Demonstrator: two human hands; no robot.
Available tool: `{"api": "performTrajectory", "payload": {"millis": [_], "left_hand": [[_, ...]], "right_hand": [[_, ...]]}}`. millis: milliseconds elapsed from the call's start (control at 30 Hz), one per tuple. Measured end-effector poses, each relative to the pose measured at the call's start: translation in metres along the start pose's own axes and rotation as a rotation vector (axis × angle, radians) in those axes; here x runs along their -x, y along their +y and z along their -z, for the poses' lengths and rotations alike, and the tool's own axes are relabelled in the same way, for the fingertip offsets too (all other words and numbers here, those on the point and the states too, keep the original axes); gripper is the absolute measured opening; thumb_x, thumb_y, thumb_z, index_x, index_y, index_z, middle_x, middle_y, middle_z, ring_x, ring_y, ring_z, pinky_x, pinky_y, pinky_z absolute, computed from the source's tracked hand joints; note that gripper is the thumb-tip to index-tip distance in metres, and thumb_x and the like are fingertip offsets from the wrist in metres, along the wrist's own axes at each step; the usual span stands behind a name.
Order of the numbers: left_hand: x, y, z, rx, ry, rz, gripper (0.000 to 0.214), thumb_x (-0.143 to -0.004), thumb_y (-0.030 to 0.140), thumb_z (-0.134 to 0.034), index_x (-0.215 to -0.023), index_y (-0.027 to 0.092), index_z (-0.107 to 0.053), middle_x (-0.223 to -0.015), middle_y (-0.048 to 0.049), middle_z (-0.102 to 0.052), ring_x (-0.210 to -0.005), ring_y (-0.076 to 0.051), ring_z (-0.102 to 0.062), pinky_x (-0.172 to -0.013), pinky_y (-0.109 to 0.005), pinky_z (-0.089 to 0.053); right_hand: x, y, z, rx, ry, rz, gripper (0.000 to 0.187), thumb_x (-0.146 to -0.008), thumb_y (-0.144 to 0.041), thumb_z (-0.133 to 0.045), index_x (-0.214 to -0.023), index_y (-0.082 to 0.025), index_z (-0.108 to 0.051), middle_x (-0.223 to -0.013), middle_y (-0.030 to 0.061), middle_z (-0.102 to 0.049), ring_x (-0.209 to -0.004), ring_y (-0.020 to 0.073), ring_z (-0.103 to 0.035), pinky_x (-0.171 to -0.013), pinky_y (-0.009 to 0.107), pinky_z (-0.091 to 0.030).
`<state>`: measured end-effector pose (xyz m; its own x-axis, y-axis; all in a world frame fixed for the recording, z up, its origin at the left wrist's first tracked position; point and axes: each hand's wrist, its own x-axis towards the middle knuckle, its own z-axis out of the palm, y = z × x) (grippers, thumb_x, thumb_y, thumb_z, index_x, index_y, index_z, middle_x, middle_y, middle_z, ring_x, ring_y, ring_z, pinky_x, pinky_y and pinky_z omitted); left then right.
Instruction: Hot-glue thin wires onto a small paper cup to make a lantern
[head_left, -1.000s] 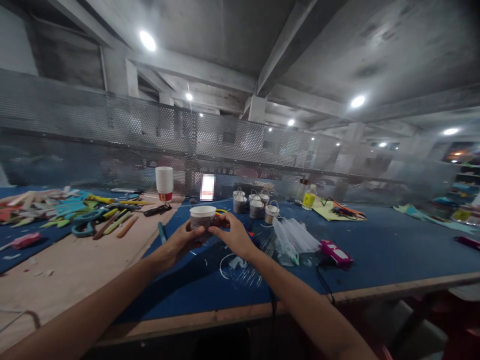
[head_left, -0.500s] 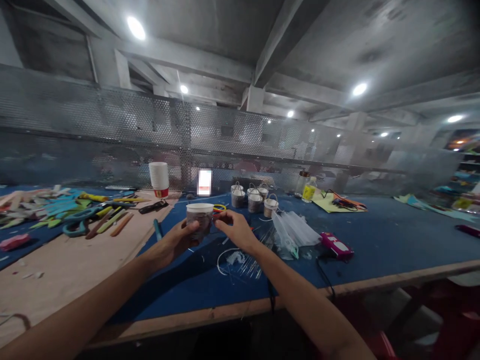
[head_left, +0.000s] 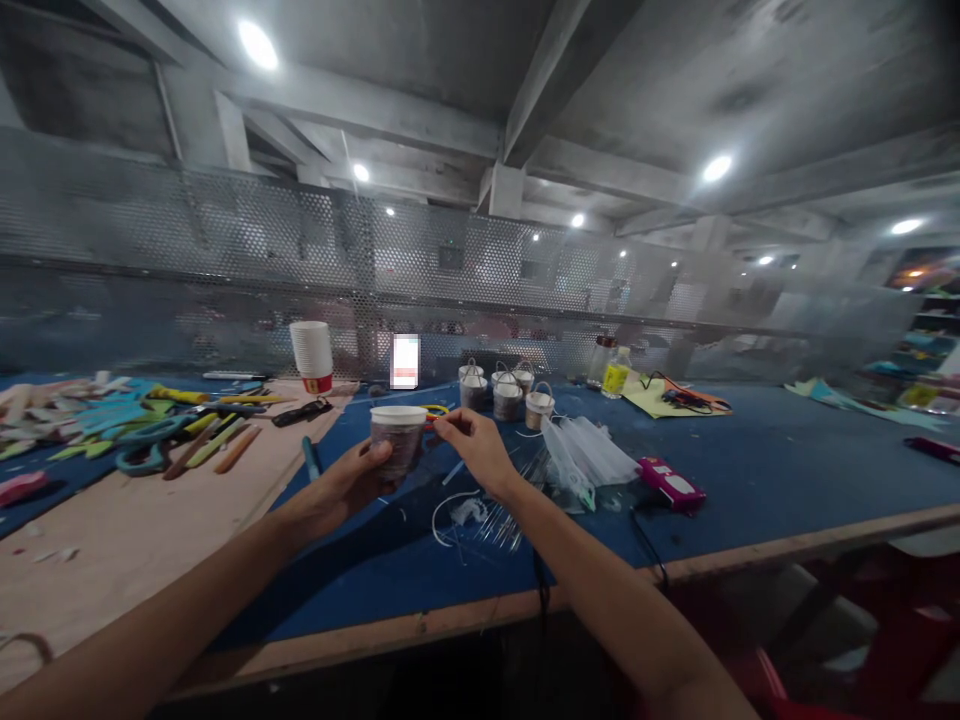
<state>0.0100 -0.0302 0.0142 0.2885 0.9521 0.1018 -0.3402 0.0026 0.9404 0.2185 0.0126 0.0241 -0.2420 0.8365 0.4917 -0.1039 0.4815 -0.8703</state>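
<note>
My left hand [head_left: 354,482] is wrapped round a small paper cup [head_left: 397,437] with a white rim and a dark, patterned side, held upright above the blue table cover [head_left: 757,480]. My right hand [head_left: 477,450] sits just right of the cup, its fingers pinched together near the rim; what they pinch is too small to make out. Below the hands lie a white wire loop [head_left: 450,508] and thin clear strips [head_left: 501,528].
Several finished small cups with wire handles [head_left: 504,390] stand behind. A stack of white paper cups [head_left: 312,355], scissors and coloured sticks [head_left: 187,435] lie left on the board. Clear plastic bags [head_left: 589,460], a pink device [head_left: 672,482], bottles [head_left: 613,372] and a perforated metal screen [head_left: 225,280] are nearby.
The cup turned slightly in my left hand, and my right hand drew away from the cup's side up towards its rim. The view drifted a little left.
</note>
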Motion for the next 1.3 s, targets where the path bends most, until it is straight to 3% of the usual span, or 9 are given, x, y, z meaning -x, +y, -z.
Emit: {"api": "performTrajectory", "payload": {"millis": [667, 900, 1033, 1300], "left_hand": [[0.0046, 0.0046, -0.0004, 0.023, -0.103, 0.02, 0.053, -0.085, 0.04, -0.081, -0.131, 0.016, -0.074, -0.122, -0.0172, -0.077, -0.094, -0.026, -0.068, -0.067, -0.029, -0.049], [0.0068, 0.0062, -0.0013, 0.035, -0.135, 0.024, 0.045, -0.088, 0.04, -0.078, -0.129, 0.021, -0.076, -0.124, -0.0136, -0.077, -0.106, -0.028, -0.069, -0.07, -0.027, -0.052], [0.0063, 0.0054, -0.0004, 0.03, -0.152, 0.022, 0.044, -0.09, 0.04, -0.077, -0.129, 0.02, -0.077, -0.123, -0.013, -0.078, -0.103, -0.025, -0.069, -0.07, -0.026, -0.052], [0.007, 0.0055, -0.0017, 0.024, -0.112, 0.03, 0.047, -0.085, 0.041, -0.081, -0.126, 0.019, -0.078, -0.121, -0.0141, -0.079, -0.101, -0.026, -0.069, -0.071, -0.027, -0.053]], "right_hand": [[-0.0021, 0.0037, 0.0015, 0.023, 0.01, -0.002, 0.028, -0.086, -0.047, -0.072, -0.085, -0.019, -0.067, -0.077, 0.0016, -0.073, -0.075, 0.0184, -0.072, -0.079, 0.032, -0.055], [-0.0012, -0.0003, 0.0012, 0.04, 0.025, -0.015, 0.027, -0.085, -0.046, -0.072, -0.082, -0.019, -0.068, -0.076, 0.0012, -0.073, -0.075, 0.0185, -0.071, -0.078, 0.031, -0.054], [-0.0005, -0.0014, 0.0011, 0.025, 0.024, -0.012, 0.024, -0.085, -0.043, -0.072, -0.081, -0.02, -0.067, -0.076, 0.0011, -0.073, -0.075, 0.0184, -0.071, -0.079, 0.032, -0.054], [-0.0043, 0.0051, 0.0016, 0.073, 0.044, 0.008, 0.022, -0.082, -0.041, -0.072, -0.077, -0.02, -0.066, -0.074, -0.0001, -0.069, -0.072, 0.0169, -0.067, -0.074, 0.03, -0.052]]}}
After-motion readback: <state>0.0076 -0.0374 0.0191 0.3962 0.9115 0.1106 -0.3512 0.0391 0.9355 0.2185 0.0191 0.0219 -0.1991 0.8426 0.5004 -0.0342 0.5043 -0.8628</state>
